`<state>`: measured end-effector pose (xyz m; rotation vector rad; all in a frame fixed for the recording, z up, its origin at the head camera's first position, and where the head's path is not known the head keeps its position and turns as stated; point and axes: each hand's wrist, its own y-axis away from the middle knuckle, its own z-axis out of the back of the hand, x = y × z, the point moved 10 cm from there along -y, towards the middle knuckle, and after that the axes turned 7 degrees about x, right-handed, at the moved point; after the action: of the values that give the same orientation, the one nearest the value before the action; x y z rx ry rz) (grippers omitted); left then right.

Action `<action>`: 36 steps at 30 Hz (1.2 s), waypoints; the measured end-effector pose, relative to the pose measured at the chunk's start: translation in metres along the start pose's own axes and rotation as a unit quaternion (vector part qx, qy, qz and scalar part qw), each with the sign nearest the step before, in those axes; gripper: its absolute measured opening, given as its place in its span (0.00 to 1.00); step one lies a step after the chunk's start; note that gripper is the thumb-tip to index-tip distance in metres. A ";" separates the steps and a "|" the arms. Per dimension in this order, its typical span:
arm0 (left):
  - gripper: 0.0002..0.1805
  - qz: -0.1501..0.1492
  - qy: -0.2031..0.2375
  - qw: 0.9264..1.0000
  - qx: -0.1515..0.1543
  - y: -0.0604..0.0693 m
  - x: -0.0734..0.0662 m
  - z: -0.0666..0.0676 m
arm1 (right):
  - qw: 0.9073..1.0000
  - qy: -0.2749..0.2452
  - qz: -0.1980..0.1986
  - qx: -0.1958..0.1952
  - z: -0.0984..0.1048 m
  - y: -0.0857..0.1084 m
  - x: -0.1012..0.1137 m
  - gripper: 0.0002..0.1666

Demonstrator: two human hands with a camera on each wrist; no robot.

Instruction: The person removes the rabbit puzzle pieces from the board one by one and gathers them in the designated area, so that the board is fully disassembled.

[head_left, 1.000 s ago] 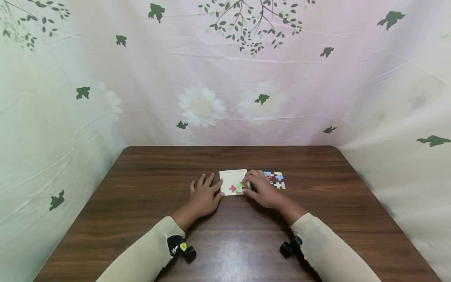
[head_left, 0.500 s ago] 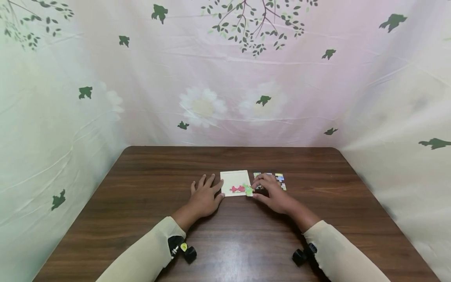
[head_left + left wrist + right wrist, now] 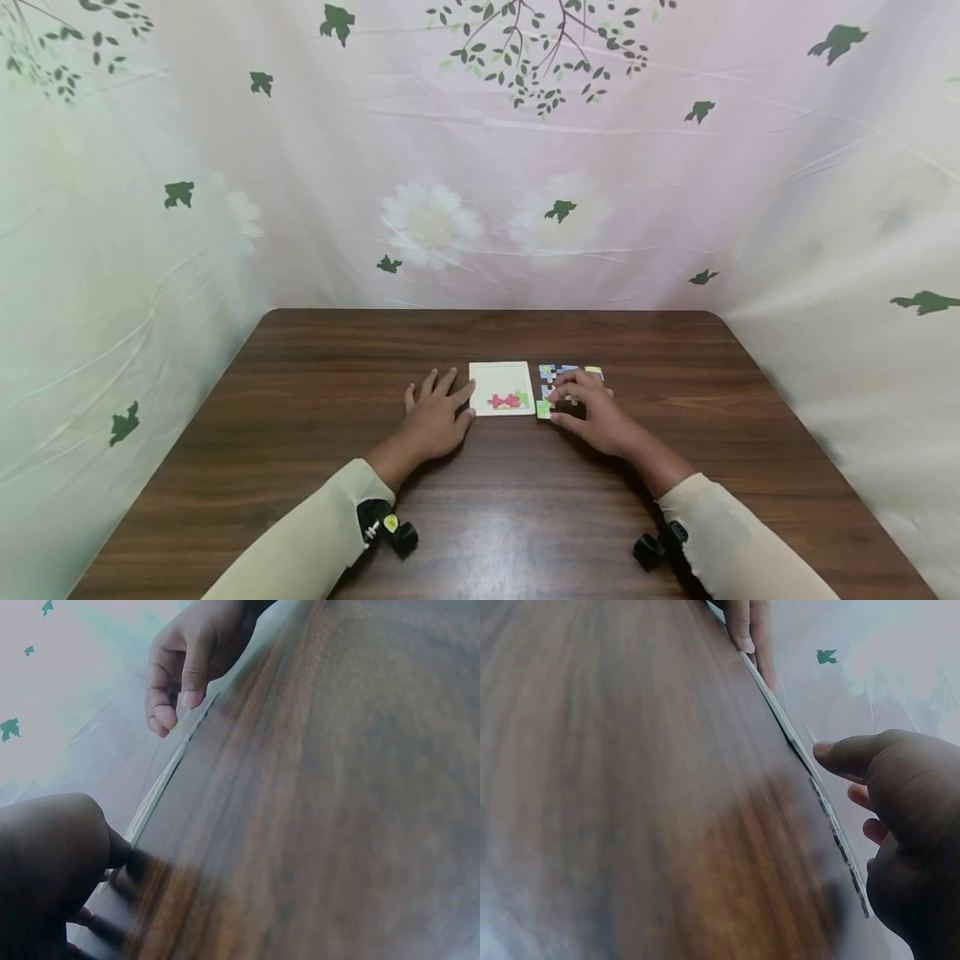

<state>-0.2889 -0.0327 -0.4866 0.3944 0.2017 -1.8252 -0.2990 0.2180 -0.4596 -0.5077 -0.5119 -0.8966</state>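
A white puzzle board [image 3: 498, 375] lies flat on the table, with pink and green puzzle pieces [image 3: 508, 401] along its near side. Thumb and index finger of my left hand [image 3: 433, 423] touch the board's left edge, the fingers spread. To the right of the board, my right hand [image 3: 596, 415] pinches a green puzzle piece [image 3: 543, 409] between thumb and fingers. Loose blue and yellow puzzle pieces [image 3: 547, 372] lie beneath and beyond that hand, which partly hides them. In the right wrist view the thin edge of the board [image 3: 780, 716] shows beside the right thumb.
The brown wooden table [image 3: 345, 350] reaches back to a hanging cloth [image 3: 480, 167] printed with leaves and flowers. Cloth also hangs at both sides. Each wrist carries a small black camera, one at the left [image 3: 404, 541] and one at the right [image 3: 648, 551].
My right hand has moved right, off the board, taking the green puzzle piece to beside the loose pieces. The left hand stays at the board's left edge.
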 end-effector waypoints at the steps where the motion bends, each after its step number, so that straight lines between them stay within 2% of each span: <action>1: 0.31 0.001 0.001 1.000 0.001 0.000 0.000 0.000 | 1.000 -0.002 -0.003 0.001 0.000 0.000 -0.001 0.08; 18: 0.31 -0.002 0.014 1.000 -0.003 0.001 -0.001 0.002 | 1.000 -0.026 0.003 -0.013 0.011 -0.001 -0.008 0.10; 23: 0.31 -0.002 0.013 1.000 -0.006 0.001 0.000 0.002 | 1.000 -0.011 -0.010 -0.006 0.013 -0.001 -0.014 0.10; 36: 0.31 0.003 0.008 1.000 -0.004 0.000 0.000 0.001 | 1.000 -0.007 0.002 0.013 0.008 -0.003 -0.014 0.10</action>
<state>-0.2891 -0.0331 -0.4853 0.4036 0.2182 -1.8154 -0.3101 0.2297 -0.4609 -0.4920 -0.5347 -0.8822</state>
